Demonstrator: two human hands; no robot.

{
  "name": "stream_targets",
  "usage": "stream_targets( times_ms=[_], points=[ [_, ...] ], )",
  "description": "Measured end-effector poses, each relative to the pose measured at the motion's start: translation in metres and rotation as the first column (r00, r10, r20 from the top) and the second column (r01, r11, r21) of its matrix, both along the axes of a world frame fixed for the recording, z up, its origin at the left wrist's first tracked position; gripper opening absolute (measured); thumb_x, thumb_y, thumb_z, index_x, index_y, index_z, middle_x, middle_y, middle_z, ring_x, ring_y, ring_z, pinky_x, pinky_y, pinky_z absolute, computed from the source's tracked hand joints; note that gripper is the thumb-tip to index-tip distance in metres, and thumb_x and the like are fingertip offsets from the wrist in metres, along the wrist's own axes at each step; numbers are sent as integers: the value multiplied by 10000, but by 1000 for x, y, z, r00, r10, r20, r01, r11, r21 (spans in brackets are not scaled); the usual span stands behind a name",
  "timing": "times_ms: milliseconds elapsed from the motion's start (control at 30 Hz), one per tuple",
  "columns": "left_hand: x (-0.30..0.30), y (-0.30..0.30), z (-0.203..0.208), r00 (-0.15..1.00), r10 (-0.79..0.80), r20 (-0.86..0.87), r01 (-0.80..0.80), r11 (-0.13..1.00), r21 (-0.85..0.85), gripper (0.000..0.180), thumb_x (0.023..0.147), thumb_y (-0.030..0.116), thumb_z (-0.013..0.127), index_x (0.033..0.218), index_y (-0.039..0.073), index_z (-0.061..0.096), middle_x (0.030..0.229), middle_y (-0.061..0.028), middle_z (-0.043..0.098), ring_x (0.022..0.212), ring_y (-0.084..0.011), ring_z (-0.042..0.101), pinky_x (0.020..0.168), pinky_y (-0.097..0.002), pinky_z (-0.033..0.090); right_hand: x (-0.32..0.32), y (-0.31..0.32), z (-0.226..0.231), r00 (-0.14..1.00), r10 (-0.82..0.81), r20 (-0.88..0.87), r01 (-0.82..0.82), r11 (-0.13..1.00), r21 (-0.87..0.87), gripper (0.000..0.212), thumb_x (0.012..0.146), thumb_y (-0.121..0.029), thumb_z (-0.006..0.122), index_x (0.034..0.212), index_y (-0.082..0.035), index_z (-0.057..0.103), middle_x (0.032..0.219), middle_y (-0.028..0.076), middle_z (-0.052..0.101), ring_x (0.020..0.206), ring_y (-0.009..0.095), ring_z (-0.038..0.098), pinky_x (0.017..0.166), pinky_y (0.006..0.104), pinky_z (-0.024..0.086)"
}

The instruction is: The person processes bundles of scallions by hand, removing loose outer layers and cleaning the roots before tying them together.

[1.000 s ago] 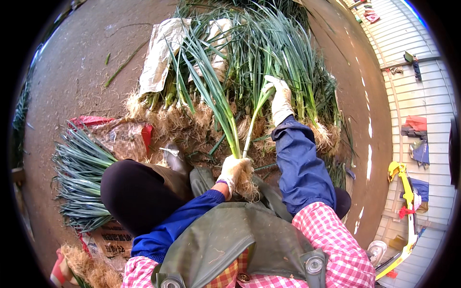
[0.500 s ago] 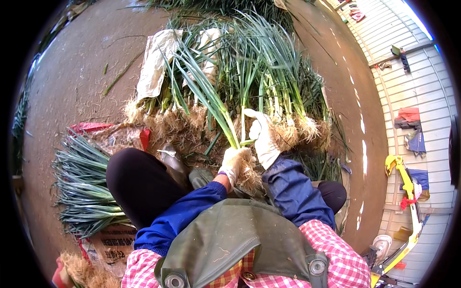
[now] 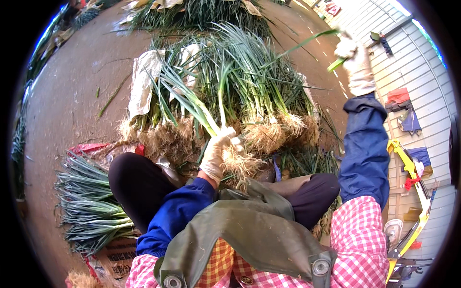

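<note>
My left hand (image 3: 217,156), in a pale glove, is closed round the lower stems of a few leeks (image 3: 199,108). Their shaggy roots poke out beside the fingers, and the leaves slant up and away to the left. Out to the upper right, my gloved right hand (image 3: 354,61) is raised, its fingers closed on a torn green leek leaf (image 3: 311,39) that trails leftward. That hand is slightly blurred. Just beyond my left hand, a big heap of rooted leeks (image 3: 254,84) lies with its roots toward me.
A stack of leeks (image 3: 91,197) lies on a sack (image 3: 113,259) at my left. White cloths (image 3: 146,81) cover part of the far heap; more leeks (image 3: 201,19) lie beyond. A yellow-framed machine (image 3: 422,201) stands by the ribbed wall (image 3: 408,62) on the right.
My right hand has swung from beside the held leeks up and far to the right, carrying a leaf off. The left hand has shifted slightly left and away from me, still gripping the leeks.
</note>
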State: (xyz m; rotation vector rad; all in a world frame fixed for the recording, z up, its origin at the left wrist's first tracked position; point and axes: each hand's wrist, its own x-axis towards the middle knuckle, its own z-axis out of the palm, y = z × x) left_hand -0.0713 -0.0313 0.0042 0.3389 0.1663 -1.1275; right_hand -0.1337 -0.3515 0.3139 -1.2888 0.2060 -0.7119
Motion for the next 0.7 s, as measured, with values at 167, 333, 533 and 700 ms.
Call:
stream_targets(
  times_ms=[167,333,533,700],
  points=[
    [14,17,35,983,172,67,-171,985,-25,218,862,92,647,1044,37,541,830,-26,570,678,-145,561,603,-316,506,-59,18,78,971,170,170,-119,955,-273,419,989,-159,448,1314,105,424,542,-100,308,462,18,274,495,202,276],
    [16,13,-10,996,51,70,-60,990,127,224,860,146,661,1045,45,587,781,-51,592,632,-183,567,591,-321,513,-164,33,48,767,-637,84,621,701,-351,335,1000,-227,451,1195,22,562,608,-84,410,444,3,287,403,194,232],
    [8,7,-56,996,-81,37,65,942,329,198,819,130,687,944,63,548,731,-61,567,596,-197,574,542,-339,519,-354,-24,-145,-224,-430,-875,305,821,-482,284,836,-314,559,719,-61,613,586,68,542,529,186,540,470,312,407],
    [6,1,-47,994,-99,40,79,936,342,208,826,147,681,962,49,557,732,-58,568,589,-185,569,524,-321,517,-291,-67,-231,105,-679,-726,-242,691,-681,291,803,-338,659,843,-52,624,846,67,630,784,177,583,718,354,464]
  ],
)
